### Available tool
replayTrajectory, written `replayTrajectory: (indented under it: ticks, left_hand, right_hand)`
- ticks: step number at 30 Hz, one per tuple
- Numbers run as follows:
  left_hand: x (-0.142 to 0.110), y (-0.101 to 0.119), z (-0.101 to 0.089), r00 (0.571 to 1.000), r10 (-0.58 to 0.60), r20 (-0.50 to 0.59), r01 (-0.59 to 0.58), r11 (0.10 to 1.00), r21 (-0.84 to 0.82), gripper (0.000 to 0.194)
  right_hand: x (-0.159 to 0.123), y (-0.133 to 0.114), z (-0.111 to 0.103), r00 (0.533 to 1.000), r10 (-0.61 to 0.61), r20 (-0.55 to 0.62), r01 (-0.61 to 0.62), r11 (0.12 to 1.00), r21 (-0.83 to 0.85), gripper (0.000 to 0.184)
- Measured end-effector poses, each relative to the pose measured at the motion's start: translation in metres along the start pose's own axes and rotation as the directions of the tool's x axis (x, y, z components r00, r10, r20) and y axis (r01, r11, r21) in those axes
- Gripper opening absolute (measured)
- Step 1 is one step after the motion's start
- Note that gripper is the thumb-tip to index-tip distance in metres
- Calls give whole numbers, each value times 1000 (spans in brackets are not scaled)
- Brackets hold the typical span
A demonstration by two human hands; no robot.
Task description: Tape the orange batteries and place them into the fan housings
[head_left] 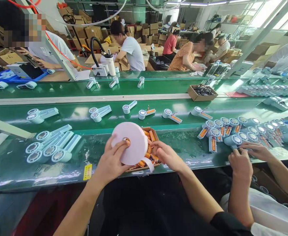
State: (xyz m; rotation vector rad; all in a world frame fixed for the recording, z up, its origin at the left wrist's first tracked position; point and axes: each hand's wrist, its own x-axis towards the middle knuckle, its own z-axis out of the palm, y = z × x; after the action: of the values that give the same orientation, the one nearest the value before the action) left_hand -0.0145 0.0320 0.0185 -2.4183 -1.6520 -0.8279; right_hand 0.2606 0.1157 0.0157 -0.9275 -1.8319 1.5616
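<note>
We hold the big pale-pink roll of foam tape [133,143] over the small cardboard box of orange cylinder cells [151,135] at the near belt edge. Left hand [111,163] grips the roll; right hand [167,154] pinches its loose end. Best peel slowly, keeping the strip taut.

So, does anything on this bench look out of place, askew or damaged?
Nothing stands out. The left hand holds a pink tape roll over a cardboard box of orange cells; the right hand rests at the box.
</note>
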Motion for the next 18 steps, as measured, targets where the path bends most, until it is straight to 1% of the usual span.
replayTrajectory:
  ticks: [1,2,3,5,6,7,8,9,10,11,12,13,14,15,16,17,18]
  left_hand:
    - [-7,-2,-3,996,-25,-81,28,999,35,73]
    - [-15,-5,-4,989,-57,-139,66,996,63,71]
    - [-22,-9,-5,978,-101,-180,116,990,79,70]
    - [-36,-19,-6,941,-236,-242,256,965,58,71]
    - [-42,-23,-6,910,-319,-265,334,942,14,72]
    - [-47,-27,-7,871,-399,-286,403,914,-47,74]
    - [-52,-30,-8,830,-470,-301,458,882,-115,76]
    - [-55,-31,-8,794,-522,-312,492,853,-175,79]
    - [-57,-32,-9,770,-550,-324,506,835,-214,80]
    - [-58,-30,-9,763,-551,-337,501,835,-228,81]
    - [-57,-28,-7,772,-533,-346,486,846,-219,80]
    - [-56,-25,-6,792,-503,-346,464,864,-192,79]
    - [-54,-22,-3,819,-464,-339,438,886,-155,77]
    - [-52,-19,0,845,-424,-326,409,905,-116,76]
    - [-50,-16,2,868,-388,-308,383,920,-79,75]
    - [-48,-13,4,886,-359,-293,362,931,-48,74]
    - [-47,-11,6,897,-336,-287,345,938,-22,74]
  right_hand:
    - [-3,-3,11,992,-18,125,19,1000,-4,65]
    - [-6,-5,21,969,-41,244,46,999,-16,61]
    - [-9,-6,30,931,-62,359,82,996,-39,58]
    - [-10,-7,38,826,-78,558,175,977,-122,52]
    - [-7,-7,38,772,-61,632,220,960,-175,49]
    - [-3,-6,34,741,-32,671,249,941,-230,45]
    - [4,-6,29,758,-1,652,257,920,-297,41]
    - [12,-6,22,818,26,575,241,892,-383,37]
    - [22,-5,14,897,42,441,200,849,-489,33]
    - [32,-4,7,959,42,280,141,786,-601,30]
    - [42,-2,1,991,27,128,73,702,-708,29]
    - [52,0,-3,1000,14,25,11,605,-796,28]
    - [60,3,-6,1000,17,-24,-30,520,-854,27]
    - [66,6,-8,999,35,-38,-50,476,-878,25]
    - [70,10,-9,998,52,-46,-65,495,-866,24]
    - [73,13,-10,996,55,-64,-84,576,-813,25]
    - [73,15,-11,994,39,-106,-103,699,-708,27]
